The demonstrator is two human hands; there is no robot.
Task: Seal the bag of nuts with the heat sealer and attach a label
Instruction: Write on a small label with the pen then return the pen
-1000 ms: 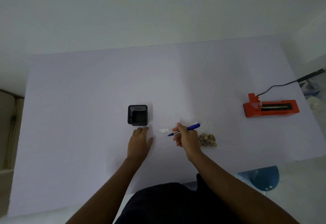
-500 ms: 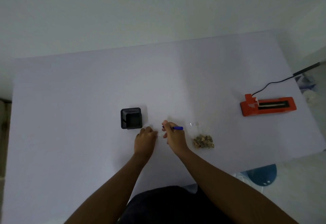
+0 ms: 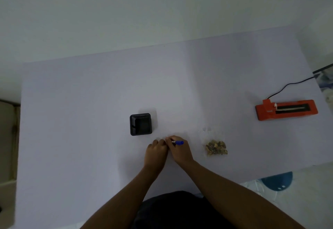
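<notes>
A clear bag of nuts (image 3: 216, 146) lies on the pale table (image 3: 90, 120), to the right of my hands. My right hand (image 3: 180, 152) grips a blue pen (image 3: 178, 142), its tip pointing left toward my left hand. My left hand (image 3: 156, 150) rests on the table with its fingers curled, touching the right hand; the small white label is hidden under the hands. The orange heat sealer (image 3: 286, 109) sits at the far right of the table, its black cord (image 3: 288, 85) running off the edge.
A black square holder (image 3: 140, 124) stands just beyond my left hand. A blue round object (image 3: 278, 180) shows below the table's front right edge. A wall rises behind the table.
My hands have come together over the white label, which is now covered. The pen has swung from pointing up-right to lying nearly level between the hands.
</notes>
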